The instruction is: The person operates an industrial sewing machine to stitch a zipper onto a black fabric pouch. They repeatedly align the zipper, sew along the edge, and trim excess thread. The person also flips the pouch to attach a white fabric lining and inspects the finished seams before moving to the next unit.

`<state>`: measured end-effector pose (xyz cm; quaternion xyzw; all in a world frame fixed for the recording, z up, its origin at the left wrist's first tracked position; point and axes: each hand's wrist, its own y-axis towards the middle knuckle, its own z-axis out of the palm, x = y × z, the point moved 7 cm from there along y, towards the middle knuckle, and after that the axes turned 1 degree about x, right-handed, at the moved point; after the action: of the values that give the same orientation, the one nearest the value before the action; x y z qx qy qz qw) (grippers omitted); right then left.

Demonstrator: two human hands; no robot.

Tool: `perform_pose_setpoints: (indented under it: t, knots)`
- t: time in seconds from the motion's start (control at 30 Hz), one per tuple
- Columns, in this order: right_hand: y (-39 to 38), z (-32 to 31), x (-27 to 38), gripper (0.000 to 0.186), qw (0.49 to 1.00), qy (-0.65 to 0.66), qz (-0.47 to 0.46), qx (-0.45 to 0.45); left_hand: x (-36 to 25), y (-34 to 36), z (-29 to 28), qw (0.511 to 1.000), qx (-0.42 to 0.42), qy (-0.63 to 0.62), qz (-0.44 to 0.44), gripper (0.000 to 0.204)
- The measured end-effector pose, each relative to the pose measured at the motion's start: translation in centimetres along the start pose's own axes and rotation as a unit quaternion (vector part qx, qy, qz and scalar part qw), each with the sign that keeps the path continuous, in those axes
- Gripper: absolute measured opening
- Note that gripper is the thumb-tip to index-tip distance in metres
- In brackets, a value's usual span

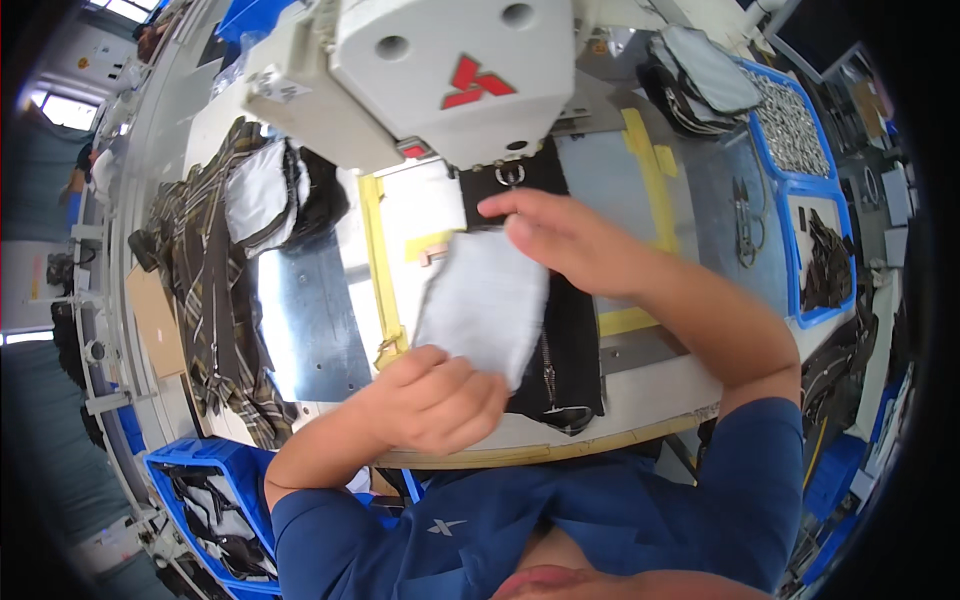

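Note:
A light grey-white fabric panel (pixel 485 300) lies tilted over a black fabric piece (pixel 575 345) under the sewing machine head (pixel 440 60). My left hand (pixel 445 400) is closed on the panel's lower edge, its fingers curled. At the upper right corner of the panel is my right hand (pixel 570 240), fingers stretched to the left, thumb against the corner. A metal D-ring (pixel 510 175) shows on the black fabric just beyond my right fingers. Near the table's front edge a metal zipper (pixel 548 370) runs along the black piece.
Plaid fabric (pixel 215 300) and a stack of pocket-like pieces (pixel 265 195) lie left. More stacked pieces (pixel 705 75) are at the back right, beside blue trays of small metal parts (pixel 790 125) and dark pieces (pixel 825 260). Snips (pixel 743 225) lie right. Yellow tape (pixel 650 180) marks the table.

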<state>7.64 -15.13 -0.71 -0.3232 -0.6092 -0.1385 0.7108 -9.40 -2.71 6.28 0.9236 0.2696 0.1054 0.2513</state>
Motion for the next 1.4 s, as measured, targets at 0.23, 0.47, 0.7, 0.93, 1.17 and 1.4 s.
perform_pose_setpoints:
  t: [0.23, 0.47, 0.7, 0.93, 1.17, 1.4]
  knots:
    - [-0.3, -2.3, 1.6, 0.037, 0.986, -0.119, -0.113, -0.037, 9.9, 3.4, 3.4, 0.939, -0.079, -0.121, -0.311, 0.046]
    - [-0.8, -3.0, 1.8, 0.023, 0.920, -0.310, -0.197, -0.135, 13.2, 1.6, 7.0, 0.889, -0.086, -0.214, -0.395, 0.030]
    - [-1.5, -2.1, 2.4, 0.016, 0.828, -0.441, -0.286, -0.194, 12.9, 1.6, 6.8, 0.937, -0.095, -0.137, -0.307, 0.017]
    - [-2.3, -1.9, 3.9, 0.014, 0.794, -0.456, -0.338, -0.217, 12.3, 2.1, 6.0, 0.959, -0.101, -0.131, -0.229, 0.020]
    - [-2.0, -1.9, 3.7, 0.015, 0.809, -0.454, -0.326, -0.184, 13.1, 0.8, 7.6, 0.868, -0.081, -0.307, -0.382, 0.017]
    - [-1.5, -2.0, 2.9, 0.013, 0.836, -0.408, -0.326, -0.169, 13.7, 0.1, 9.6, 0.788, -0.060, -0.425, -0.441, 0.015]
